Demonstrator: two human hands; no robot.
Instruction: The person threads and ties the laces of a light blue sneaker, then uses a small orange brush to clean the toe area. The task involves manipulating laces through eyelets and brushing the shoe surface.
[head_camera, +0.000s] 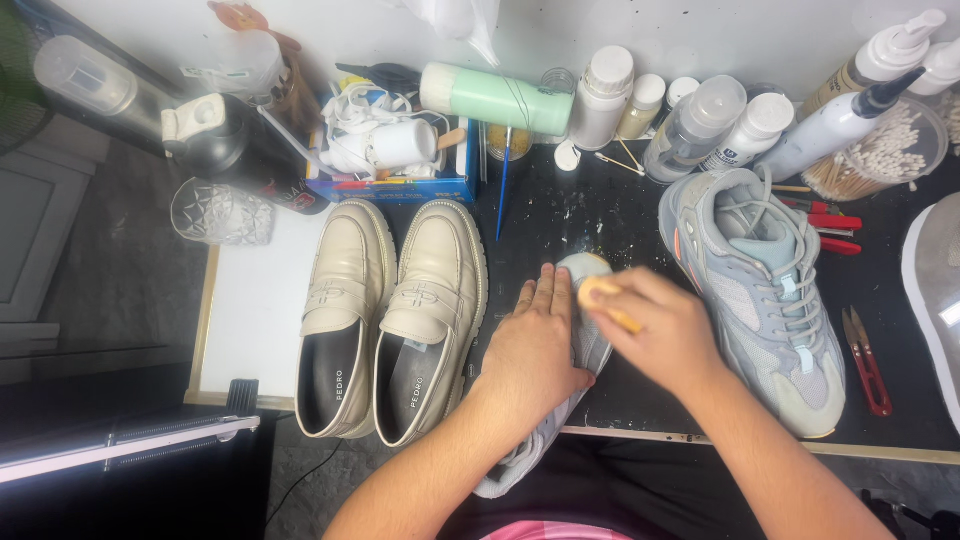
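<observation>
The left hand (535, 345) lies spread flat on a grey sneaker (580, 330) that hangs over the table's (560, 215) near edge, pinning it down. The right hand (665, 335) is curled around a small tan brush (607, 303), pressed to the sneaker's toe. Its mate, a second grey sneaker (765, 290), stands just right. A pair of cream loafers (395, 315) sits left, bottles (700, 125) along the far edge.

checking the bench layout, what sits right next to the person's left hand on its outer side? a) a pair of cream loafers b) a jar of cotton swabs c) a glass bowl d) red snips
a: the pair of cream loafers stands side by side just beyond the left hand, which lies flat on the pale grey sneaker that the right hand is working on.
</observation>
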